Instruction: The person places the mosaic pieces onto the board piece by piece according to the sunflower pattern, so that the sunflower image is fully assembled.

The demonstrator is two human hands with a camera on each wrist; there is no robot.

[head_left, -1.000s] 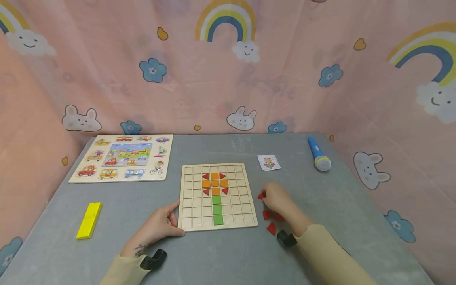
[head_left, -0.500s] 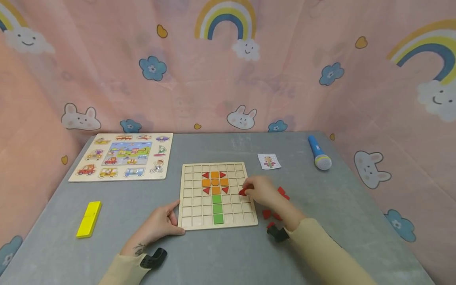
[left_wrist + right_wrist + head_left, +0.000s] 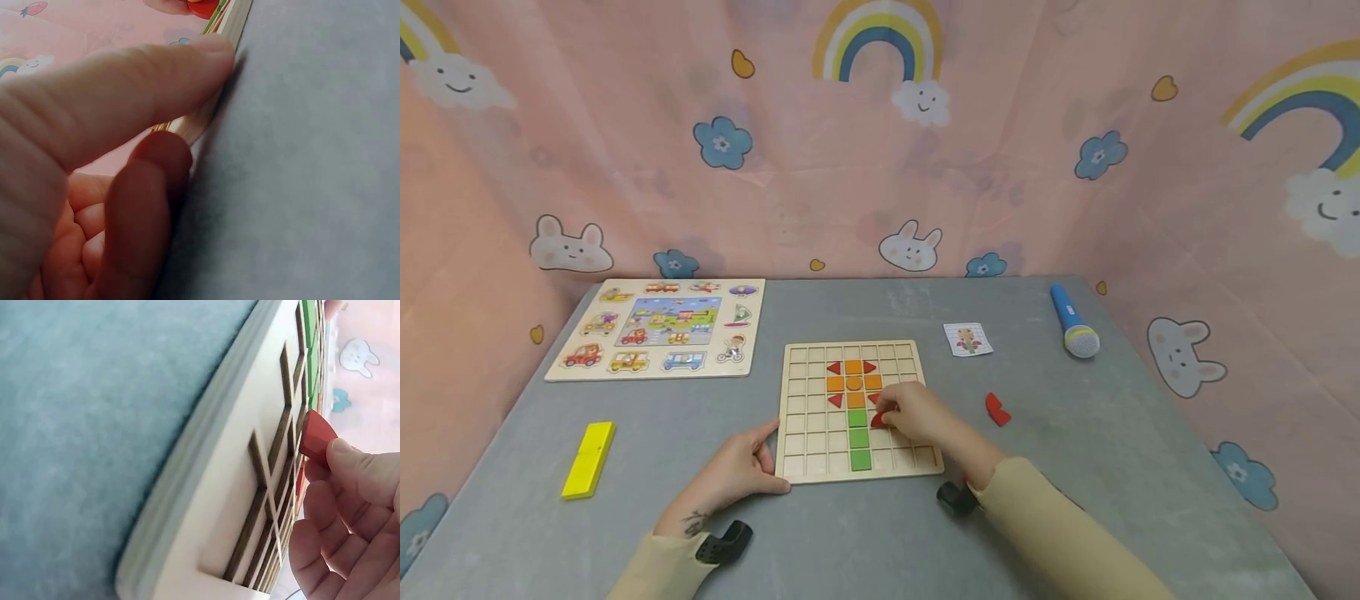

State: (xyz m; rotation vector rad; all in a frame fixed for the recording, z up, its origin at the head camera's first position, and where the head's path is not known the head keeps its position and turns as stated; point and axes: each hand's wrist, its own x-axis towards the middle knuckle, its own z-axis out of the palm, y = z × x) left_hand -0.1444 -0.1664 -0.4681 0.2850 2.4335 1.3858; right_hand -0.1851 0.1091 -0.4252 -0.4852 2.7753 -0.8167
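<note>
No letters, numbers or brands could be read in any view. Print on the card (image 3: 967, 339) and any marking on the mic (image 3: 1074, 322) were too small to resolve. The puzzle (image 3: 711, 365) and grid board (image 3: 815, 444) yielded no legible characters.

On the grey table (image 3: 865, 542), one wooden vehicle puzzle (image 3: 658, 329) lies at the far left, with a yellow rectangular block (image 3: 589, 460) in front of it. A blue toy microphone (image 3: 1074, 322) lies at the far right, before a pink printed curtain (image 3: 820, 183).
</note>
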